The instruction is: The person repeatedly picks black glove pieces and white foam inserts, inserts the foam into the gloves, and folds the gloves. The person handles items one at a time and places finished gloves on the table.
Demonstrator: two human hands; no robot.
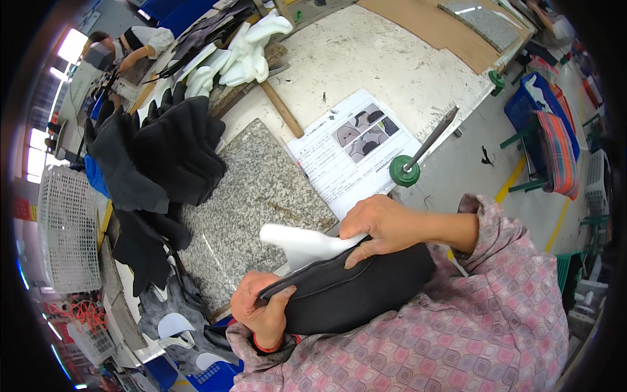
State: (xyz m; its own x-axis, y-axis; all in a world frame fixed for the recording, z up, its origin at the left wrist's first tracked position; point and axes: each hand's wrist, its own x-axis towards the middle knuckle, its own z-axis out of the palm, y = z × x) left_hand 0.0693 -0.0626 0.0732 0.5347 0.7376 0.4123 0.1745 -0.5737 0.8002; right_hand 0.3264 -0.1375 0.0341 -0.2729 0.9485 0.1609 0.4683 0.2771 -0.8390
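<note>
In front of my body I hold a black fabric piece (372,287) with a stitched seam, its upper edge pinched in both hands. My left hand (260,308) grips the left end, thumb on the near face. My right hand (382,225) pinches the same edge farther right, fingers on the far side. A white padded piece (297,243) sticks out behind that edge, close to my right fingers; its lower part is hidden by the black fabric. Beyond them lies a speckled granite slab (251,186). Stacked black fabric pieces (157,153) stand to its left.
White padded pieces (251,52) lie heaped at the back, beside a wooden handle (282,110). A printed sheet (313,173) lies on the white table (366,52). A metal rod (434,137) with a green base stands at the table edge. Co-workers (140,46) sit beyond.
</note>
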